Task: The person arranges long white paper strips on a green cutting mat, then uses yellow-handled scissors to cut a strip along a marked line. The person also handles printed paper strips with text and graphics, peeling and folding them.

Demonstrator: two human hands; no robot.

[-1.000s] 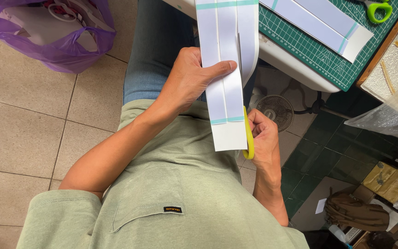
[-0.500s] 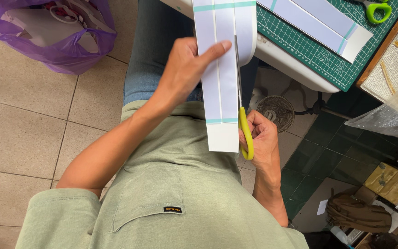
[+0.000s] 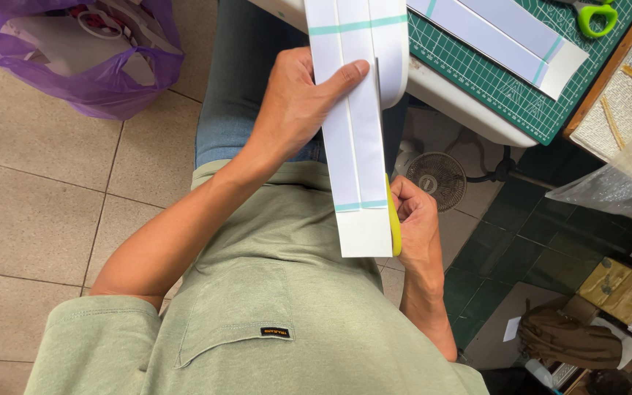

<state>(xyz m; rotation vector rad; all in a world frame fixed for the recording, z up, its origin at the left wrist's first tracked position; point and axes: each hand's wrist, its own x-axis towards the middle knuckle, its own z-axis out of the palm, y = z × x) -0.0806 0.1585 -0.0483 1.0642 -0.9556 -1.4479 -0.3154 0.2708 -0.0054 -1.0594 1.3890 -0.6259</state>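
Item: long white paper strip (image 3: pixel 356 139) with pale lengthwise fold lines and thin teal cross-bands near each end, held upright in front of your chest and running from the top edge of the view down to your lap. Your left hand (image 3: pixel 294 110) clasps it from the left side — thumb laid across the front face, fingers behind — so the grip is closed firmly on the sheet. Your right hand (image 3: pixel 412 219) sits low at the strip's right edge, curled tight around the yellow-handled scissors (image 3: pixel 393 219); the handle runs along the paper's lower right margin, and the thin blade reaches up along a slit in the strip, its tip just right of your left thumb. Whether the blades are parted or closed cannot be told from this angle. Surroundings: green cutting mat (image 3: pixel 543 95) on the white table (image 3: pixel 469 102) beyond the strip, carrying a second white sheet (image 3: pixel 506 40) with the same teal bands, lying flat and well apart from the one in hand. Green-handled scissors (image 3: pixel 594 14) rest at the mat's far edge. Purple plastic bag (image 3: pixel 89 58) with paper scraps stands on the tiled floor to your left. Small floor fan (image 3: pixel 439 179) lies below the table, just beyond your right hand — a brown bag (image 3: pixel 568 340) sits further right.
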